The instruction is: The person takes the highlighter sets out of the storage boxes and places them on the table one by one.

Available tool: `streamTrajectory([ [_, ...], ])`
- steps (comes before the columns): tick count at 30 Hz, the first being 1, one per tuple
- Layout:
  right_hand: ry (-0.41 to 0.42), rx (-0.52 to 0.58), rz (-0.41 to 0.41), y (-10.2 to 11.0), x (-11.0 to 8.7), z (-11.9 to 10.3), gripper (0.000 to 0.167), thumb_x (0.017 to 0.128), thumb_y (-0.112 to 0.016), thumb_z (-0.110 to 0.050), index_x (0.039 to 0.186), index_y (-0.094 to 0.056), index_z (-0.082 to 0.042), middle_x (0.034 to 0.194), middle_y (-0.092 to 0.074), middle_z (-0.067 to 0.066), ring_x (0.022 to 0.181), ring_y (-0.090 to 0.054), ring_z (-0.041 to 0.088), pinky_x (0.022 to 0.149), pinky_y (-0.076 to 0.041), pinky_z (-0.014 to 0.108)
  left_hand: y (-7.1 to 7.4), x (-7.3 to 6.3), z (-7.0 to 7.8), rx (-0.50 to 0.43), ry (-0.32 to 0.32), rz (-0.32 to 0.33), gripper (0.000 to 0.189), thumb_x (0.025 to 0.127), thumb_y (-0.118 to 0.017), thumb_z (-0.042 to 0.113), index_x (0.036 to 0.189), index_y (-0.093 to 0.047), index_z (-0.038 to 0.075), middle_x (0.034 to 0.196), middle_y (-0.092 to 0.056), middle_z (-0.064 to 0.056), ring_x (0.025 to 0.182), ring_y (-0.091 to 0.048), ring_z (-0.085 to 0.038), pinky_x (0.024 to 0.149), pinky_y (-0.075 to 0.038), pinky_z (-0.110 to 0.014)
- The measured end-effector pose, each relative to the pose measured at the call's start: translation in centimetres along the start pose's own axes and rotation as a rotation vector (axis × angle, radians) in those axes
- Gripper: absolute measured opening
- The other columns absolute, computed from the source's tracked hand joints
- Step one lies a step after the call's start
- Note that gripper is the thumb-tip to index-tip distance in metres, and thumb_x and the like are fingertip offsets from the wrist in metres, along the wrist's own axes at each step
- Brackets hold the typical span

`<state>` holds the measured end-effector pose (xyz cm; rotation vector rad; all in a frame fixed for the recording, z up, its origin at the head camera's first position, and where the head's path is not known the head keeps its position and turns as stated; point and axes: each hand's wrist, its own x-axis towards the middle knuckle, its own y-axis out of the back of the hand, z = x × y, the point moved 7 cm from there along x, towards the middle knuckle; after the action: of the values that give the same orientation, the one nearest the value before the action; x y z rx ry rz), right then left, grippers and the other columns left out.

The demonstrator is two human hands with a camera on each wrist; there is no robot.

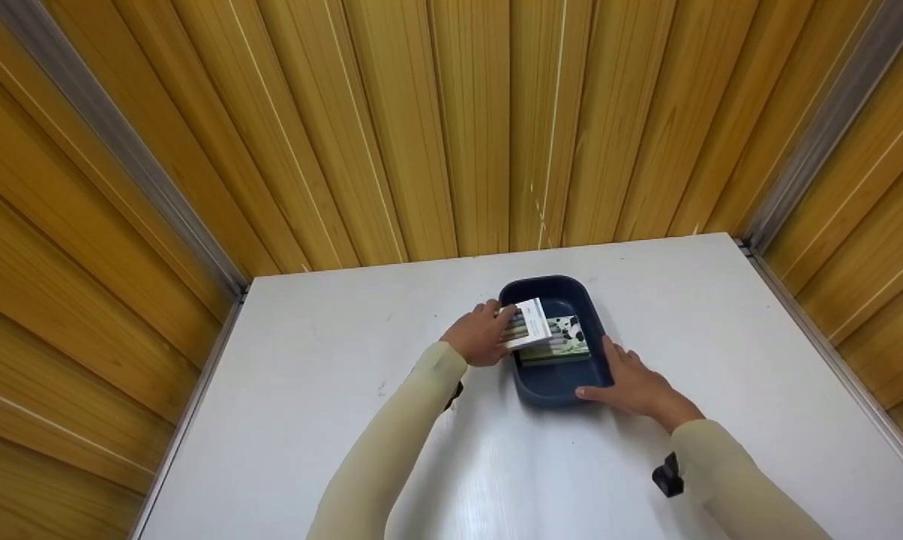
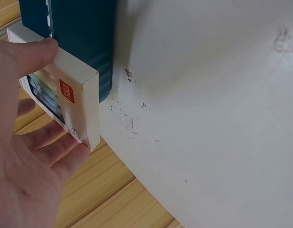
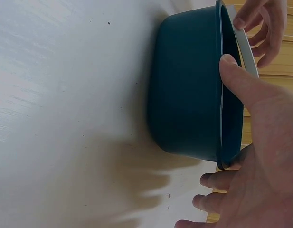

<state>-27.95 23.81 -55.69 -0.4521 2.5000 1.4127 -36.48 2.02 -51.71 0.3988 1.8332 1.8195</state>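
My left hand (image 1: 478, 335) grips a flat white box (image 1: 535, 321) with a window that shows pen-like coloured sticks. In the left wrist view, thumb and fingers pinch that box (image 2: 84, 88), which carries a red logo. It is tilted above the left side of a dark blue plastic basin (image 1: 560, 396). Inside the basin lies another box (image 1: 576, 337), green and white with black blotches, partly covered by the white one. My right hand (image 1: 635, 384) touches the basin's near right corner. Its thumb rests at the rim while the other fingers spread along the outside, seen in the right wrist view.
The basin stands on a white table (image 1: 309, 390) with small dark scuffs. Yellow wood-patterned panels (image 1: 466, 135) rise behind it and at both sides, with grey metal strips (image 1: 796, 127) at the corners.
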Motion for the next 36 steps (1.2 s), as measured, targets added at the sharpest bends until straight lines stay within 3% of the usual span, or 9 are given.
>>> streamTrajectory([
  [7,0.015,-0.017,0.009,0.04,-0.18,-0.25,0.117,0.080,-0.061,-0.067,0.154,0.002,-0.002,0.157,-0.007,0.031,0.143,-0.008,0.054,0.107,-0.023,0.071,0.04,-0.40,-0.10,0.036,-0.044,0.054,0.071,0.092,-0.060,0.036,0.151,-0.025,0.016,0.141,-0.042,-0.014,0.123,-0.050,-0.026,0.096,-0.051,-0.038],
  [14,0.006,-0.019,0.008,-0.03,0.02,-0.04,0.122,0.077,-0.059,-0.074,0.154,0.003,-0.003,0.158,-0.006,0.031,0.143,-0.008,0.054,0.107,-0.023,0.071,0.49,-0.58,-0.17,-0.032,-0.047,0.066,0.077,0.088,-0.066,0.038,0.150,-0.027,0.016,0.139,-0.047,-0.012,0.121,-0.053,-0.024,0.098,-0.050,-0.037],
  [23,-0.009,0.001,-0.003,-0.16,-0.12,-0.03,0.119,0.079,-0.059,-0.071,0.155,0.005,-0.005,0.158,-0.005,0.030,0.143,-0.006,0.054,0.108,-0.021,0.071,0.16,-0.53,-0.50,-0.067,-0.041,0.062,0.075,0.087,-0.067,0.040,0.148,-0.030,0.017,0.136,-0.048,-0.011,0.119,-0.054,-0.022,0.098,-0.050,-0.037],
  [36,0.005,-0.006,-0.010,-0.04,-0.05,0.03,0.117,0.081,-0.059,-0.069,0.154,0.005,-0.004,0.158,-0.005,0.031,0.143,-0.006,0.053,0.107,-0.022,0.071,-0.05,-0.41,-1.02,-0.084,-0.019,0.050,0.078,0.084,-0.068,0.037,0.147,-0.034,0.007,0.138,-0.048,-0.012,0.119,-0.054,-0.022,0.102,-0.047,-0.035],
])
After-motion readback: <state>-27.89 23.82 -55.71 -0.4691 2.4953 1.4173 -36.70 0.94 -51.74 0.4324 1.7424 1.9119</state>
